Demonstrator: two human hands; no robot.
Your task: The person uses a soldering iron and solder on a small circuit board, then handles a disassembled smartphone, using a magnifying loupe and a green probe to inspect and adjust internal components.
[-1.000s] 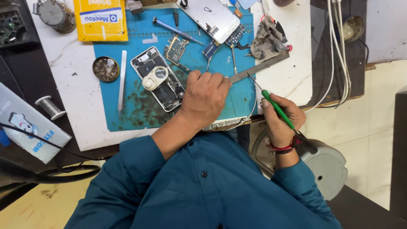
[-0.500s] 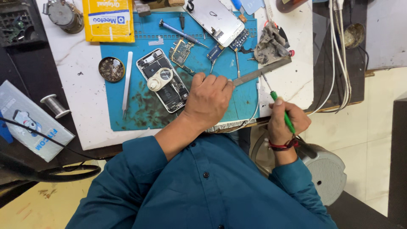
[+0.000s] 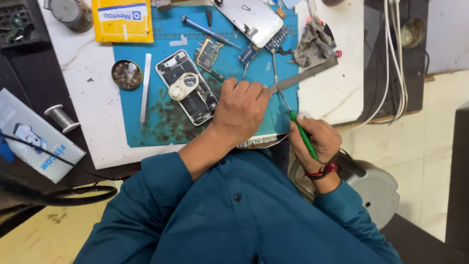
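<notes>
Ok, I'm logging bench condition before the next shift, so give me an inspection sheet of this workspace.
Surface: blue work mat on a white table, mat stained.
Job's things: opened phone on the mat; green-handled screwdriver.
Clutter: circuit board, tweezers, metal ruler, round tin, wire spool, yellow box, rag.
Hands: left hand rests on the mat; right hand grips the screwdriver.
Cables: white cables at the right.
Surroundings: tiled floor.
</notes>
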